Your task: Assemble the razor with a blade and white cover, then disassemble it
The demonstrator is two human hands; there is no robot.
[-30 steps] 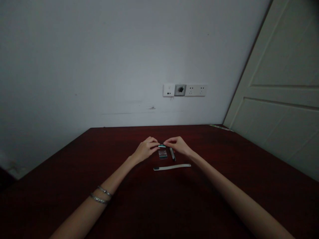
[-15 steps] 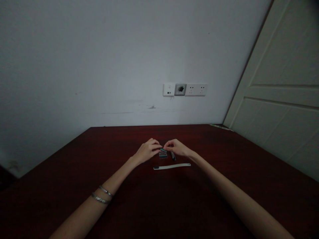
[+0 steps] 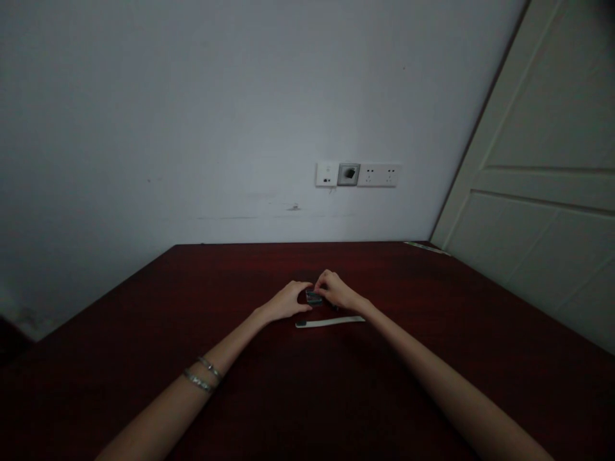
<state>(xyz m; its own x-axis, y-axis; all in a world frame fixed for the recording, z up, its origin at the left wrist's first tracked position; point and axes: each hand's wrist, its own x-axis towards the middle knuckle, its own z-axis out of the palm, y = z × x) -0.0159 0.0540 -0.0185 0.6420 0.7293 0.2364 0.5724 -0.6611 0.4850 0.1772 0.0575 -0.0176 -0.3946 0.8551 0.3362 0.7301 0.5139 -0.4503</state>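
A small, shallow case [image 3: 314, 298], dark and partly shiny, lies on the table between my hands. My left hand [image 3: 288, 301] curves around its left side, thumb at the near edge and fingers at the far edge, gripping it. Over the case's far right part, my right hand [image 3: 333, 289] is closed in a pinch; whatever is between its fingertips is too small to make out. Nearer to me lies a long, thin whitish strip [image 3: 329, 322] with a dark left end. Under the right hand, a dark slim item [image 3: 335, 308] is mostly hidden.
The dark red table [image 3: 288, 397] runs back to a pale wall [image 3: 240, 128] with sockets [image 3: 377, 175]. A light panelled door [image 3: 542, 211] stands along the right side. A narrow printed strip [image 3: 427, 248] lies at the table's far right corner.
A slim greenish piece held at both hands' fingertips no longer shows. My left hand has moved nearer and spread around the case; my right hand has shifted left and lower over it.
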